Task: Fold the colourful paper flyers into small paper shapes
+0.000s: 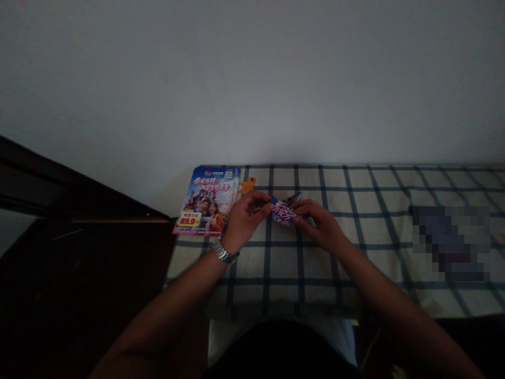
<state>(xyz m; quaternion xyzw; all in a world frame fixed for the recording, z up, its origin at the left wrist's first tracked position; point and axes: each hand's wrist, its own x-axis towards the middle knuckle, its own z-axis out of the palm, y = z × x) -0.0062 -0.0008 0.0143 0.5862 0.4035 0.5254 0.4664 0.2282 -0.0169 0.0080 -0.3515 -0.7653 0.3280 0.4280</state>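
A small folded piece of printed paper (284, 211), blue and pink, sits just above the checked cloth (355, 210) between both my hands. My left hand (246, 217), with a metal watch at the wrist, pinches the paper's left end with fingers curled. My right hand (319, 223) grips the paper's right side, fingers closed along its edge. Both forearms reach in from the bottom of the view.
A stack of colourful printed flyers (206, 201) lies at the cloth's left end, with an orange paper shape (248, 185) beside it. A dark wooden frame (79, 210) stands to the left. A pale wall rises behind. A blurred patch (452, 242) lies at the right.
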